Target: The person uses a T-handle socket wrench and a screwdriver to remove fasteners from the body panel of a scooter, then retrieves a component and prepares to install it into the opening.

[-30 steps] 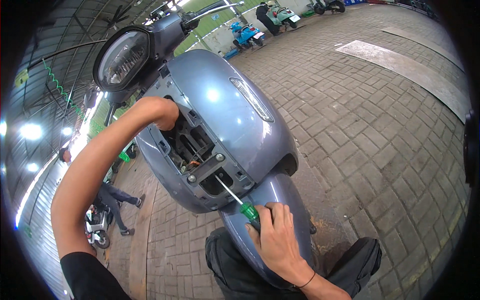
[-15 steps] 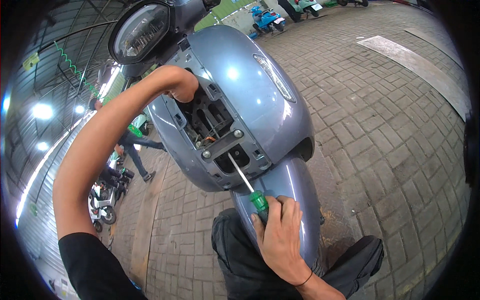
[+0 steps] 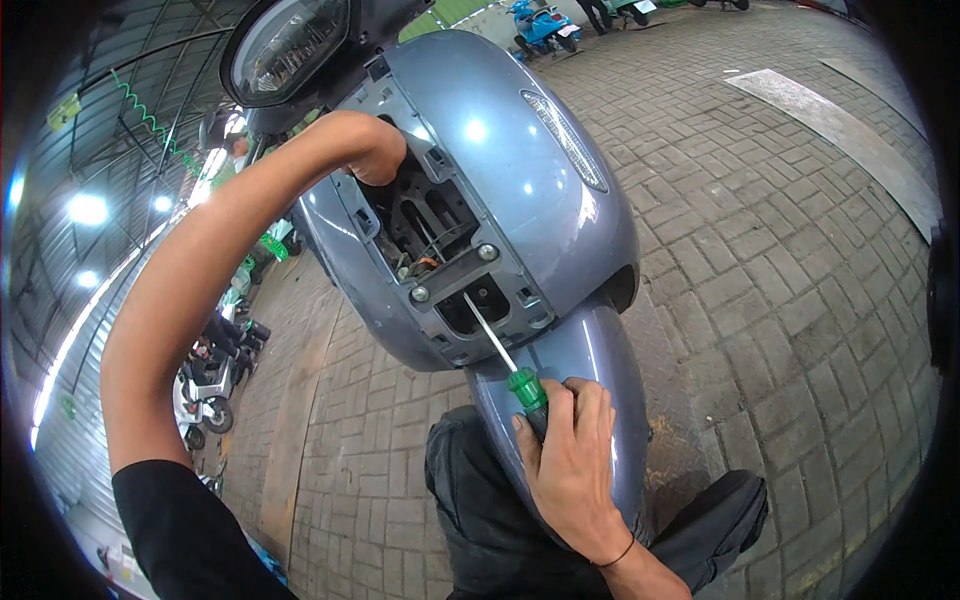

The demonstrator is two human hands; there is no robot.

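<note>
A grey-blue scooter (image 3: 470,110) stands in front of me, its front panel off and an opening (image 3: 425,215) showing the frame and some wires. My left hand (image 3: 378,152) reaches into the top of that opening; its fingers are hidden inside. In my right hand (image 3: 572,462), closed round the green and black handle, is a screwdriver (image 3: 492,335). Its metal shaft slants up and away, with the tip at the lower recess (image 3: 462,312). Two bolts (image 3: 488,252) sit on the crossbar above that recess. Below the right hand lies the front fender (image 3: 600,400).
The headlight (image 3: 290,55) rises at the upper left. My knees (image 3: 470,510) are on either side of the fender. Metal plates (image 3: 830,135) lie on the brick paving at the right. Parked scooters (image 3: 545,28) stand at the back, others at the left near a person.
The scooter and both hands sit slightly further right and higher in the picture. The screwdriver stays in my right hand, its tip still by the lower recess. A background person at left has shifted.
</note>
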